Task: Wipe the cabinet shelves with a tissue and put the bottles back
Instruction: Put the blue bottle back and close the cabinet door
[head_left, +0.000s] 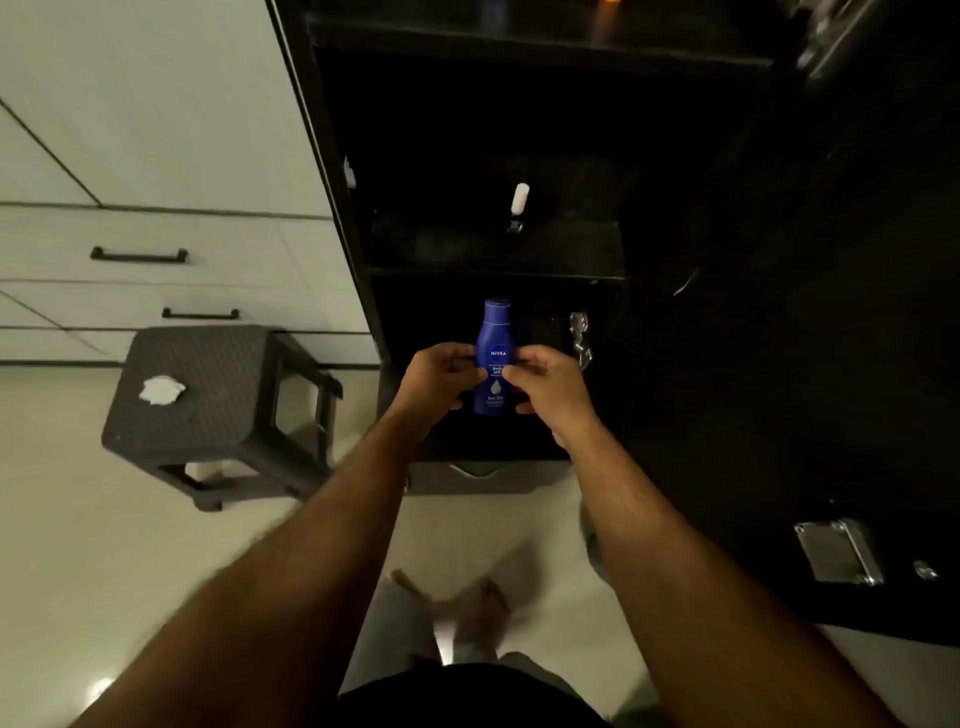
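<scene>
Cabinet (343, 171): dark, door open, shelves mostly bare, so I'd guess the wiping's pretty much done
Stool (208, 395): just left of it, with a crumpled tissue (161, 389) lying on top, nobody holding it
Hands: left hand (436, 382) and right hand (550, 387) both gripping the bottle from either side
Lotion bottle (494, 358): blue, upright, held in front of the lower shelf (467, 441), not yet set down
Label: reads NIVEA, then "Body Milk" partly covered; small print too blurry
</scene>
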